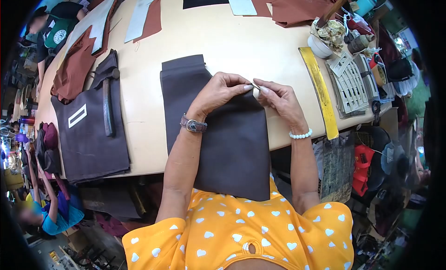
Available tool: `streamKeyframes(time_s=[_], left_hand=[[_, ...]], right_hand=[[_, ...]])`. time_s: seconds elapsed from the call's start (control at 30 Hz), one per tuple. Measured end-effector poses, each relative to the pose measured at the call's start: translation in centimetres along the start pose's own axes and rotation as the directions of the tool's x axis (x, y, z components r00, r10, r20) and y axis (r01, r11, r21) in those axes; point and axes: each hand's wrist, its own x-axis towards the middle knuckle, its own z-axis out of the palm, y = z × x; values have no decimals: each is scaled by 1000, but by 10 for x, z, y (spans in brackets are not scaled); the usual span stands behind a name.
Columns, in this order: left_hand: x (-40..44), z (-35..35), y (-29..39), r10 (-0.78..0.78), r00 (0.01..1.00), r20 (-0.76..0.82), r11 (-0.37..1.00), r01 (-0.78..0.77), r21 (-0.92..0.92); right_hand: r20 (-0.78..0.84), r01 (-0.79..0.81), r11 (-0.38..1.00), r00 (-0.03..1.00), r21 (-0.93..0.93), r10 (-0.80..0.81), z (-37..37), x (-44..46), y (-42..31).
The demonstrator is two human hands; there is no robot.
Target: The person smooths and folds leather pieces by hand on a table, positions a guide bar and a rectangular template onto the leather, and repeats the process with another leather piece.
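Observation:
A long piece of dark brown fabric (237,144) lies partly on the table and hangs over its front edge onto my lap. My left hand (227,88) pinches the upper edge of this fabric between thumb and fingers. Close against it, my right hand (281,102) is closed in a pinch at the same raised corner. The fingertips of both hands nearly meet there, and a tiny bit of edge or thread between them is too small to make out. Under my left forearm, part of the fabric is hidden.
On the left, a hammer (108,107) and a pale rectangular frame (77,116) lie on stacked dark fabric. A yellow ruler-like strip (319,91), a white bowl (320,46) and slotted templates (348,86) are on the right. Rust-brown pieces (74,68) lie further back. Other people (62,214) are at left.

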Motion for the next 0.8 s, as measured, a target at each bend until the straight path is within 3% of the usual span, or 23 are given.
streamKeyframes(time_s=[0.2, 0.8], left_hand=[[0, 0, -1, 19, 1000, 18, 1000, -19, -4], [0, 3, -1, 57, 998, -33, 998, -57, -11]], right_hand=[[-20, 91, 995, 996, -48, -92, 2, 2, 2], [-65, 95, 989, 993, -112, -102, 6, 0, -2]])
